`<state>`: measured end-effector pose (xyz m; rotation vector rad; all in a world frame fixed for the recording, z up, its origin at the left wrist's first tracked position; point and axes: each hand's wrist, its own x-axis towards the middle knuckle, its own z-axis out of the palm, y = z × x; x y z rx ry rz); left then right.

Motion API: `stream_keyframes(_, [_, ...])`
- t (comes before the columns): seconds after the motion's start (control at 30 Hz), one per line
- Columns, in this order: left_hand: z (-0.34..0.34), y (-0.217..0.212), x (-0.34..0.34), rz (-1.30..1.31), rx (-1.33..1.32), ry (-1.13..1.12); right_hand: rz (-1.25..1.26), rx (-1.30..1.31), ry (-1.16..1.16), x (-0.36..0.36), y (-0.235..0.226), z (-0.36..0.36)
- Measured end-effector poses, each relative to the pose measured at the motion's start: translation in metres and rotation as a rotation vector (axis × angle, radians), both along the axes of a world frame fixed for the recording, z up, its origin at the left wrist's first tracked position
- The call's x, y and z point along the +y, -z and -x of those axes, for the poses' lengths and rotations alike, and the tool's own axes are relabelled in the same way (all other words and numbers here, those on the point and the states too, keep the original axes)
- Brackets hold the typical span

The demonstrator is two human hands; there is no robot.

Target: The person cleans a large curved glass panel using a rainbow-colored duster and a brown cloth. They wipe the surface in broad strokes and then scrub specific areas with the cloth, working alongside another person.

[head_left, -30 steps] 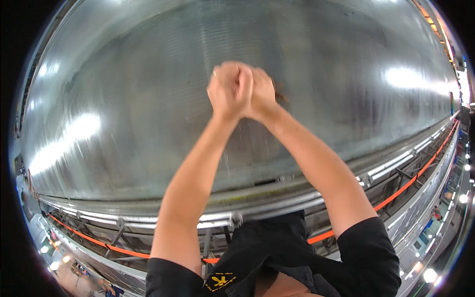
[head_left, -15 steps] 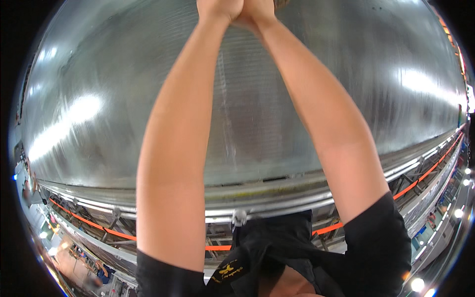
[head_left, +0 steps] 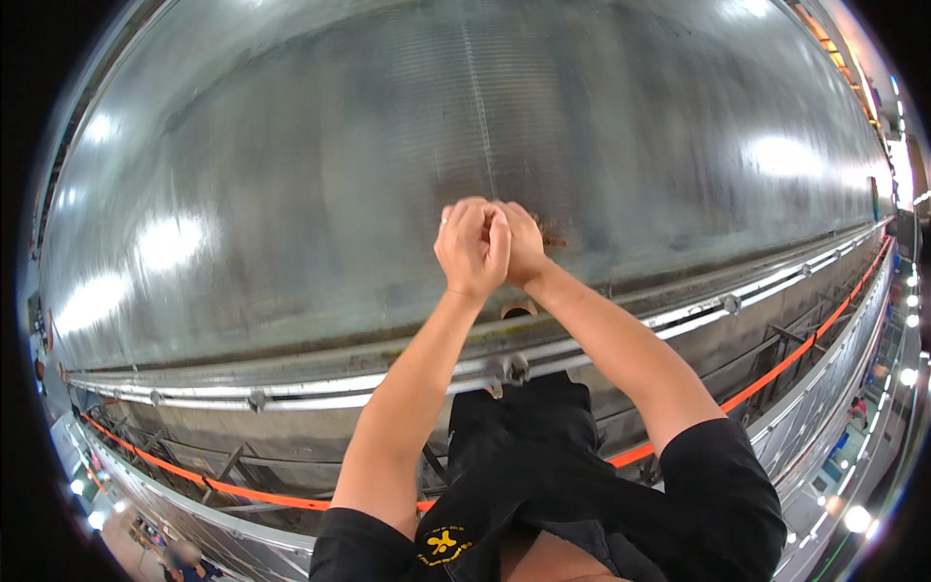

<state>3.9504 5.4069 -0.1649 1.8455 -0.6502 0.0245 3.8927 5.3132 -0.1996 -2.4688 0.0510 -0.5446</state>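
Note:
My left hand (head_left: pixel 471 247) and my right hand (head_left: pixel 525 244) are pressed together near the close edge of a broad, glossy grey surface (head_left: pixel 320 194). Both sets of fingers are curled closed, and what they grip is mostly hidden. A brown piece (head_left: pixel 554 236) pokes out just right of my right hand, low against the surface. Below my wrists, a rounded tan and dark end (head_left: pixel 519 308) shows between my forearms. Whether these two parts belong to one tool, I cannot tell.
A silver rail (head_left: pixel 669 323) with round fittings runs along the surface's near edge, in front of my body. Beyond it stretches an orange strip (head_left: pixel 776 369) over dark metal framework. Another person (head_left: pixel 189 561) is at the lower left, and bright lamps line the right.
Both hands, still together, have drawn back from the far part of the surface toward my body. My elbows are now more bent, and the brown piece has come back with the hands.

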Motion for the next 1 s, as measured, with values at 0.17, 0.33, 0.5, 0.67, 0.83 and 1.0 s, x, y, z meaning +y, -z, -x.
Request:
stream_keyframes(0.17, [-0.169,0.014,-0.075,-0.044,0.073,-0.003,0.006,0.188,0.113,-0.068,-0.025,-0.171])
stream_keyframes(0.33, [-0.34,0.011,-0.179,-0.186,0.215,-0.082,0.147,0.369,0.207,-0.162,-0.015,-0.339])
stream_keyframes(0.5, [-0.402,0.015,-0.202,-0.085,-0.05,-0.014,0.246,0.224,0.247,-0.184,-0.013,-0.396])
stream_keyframes(0.67, [-0.348,0.017,-0.15,-0.192,0.046,-0.032,0.22,0.307,0.24,-0.134,-0.008,-0.352])
stream_keyframes(0.83, [-0.218,0.009,-0.038,-0.024,0.106,0.074,0.198,0.133,0.247,-0.022,-0.003,-0.213])
stream_keyframes(1.0, [-0.073,0.004,0.087,-0.025,0.02,0.092,0.016,0.301,0.167,0.098,-0.007,-0.068])
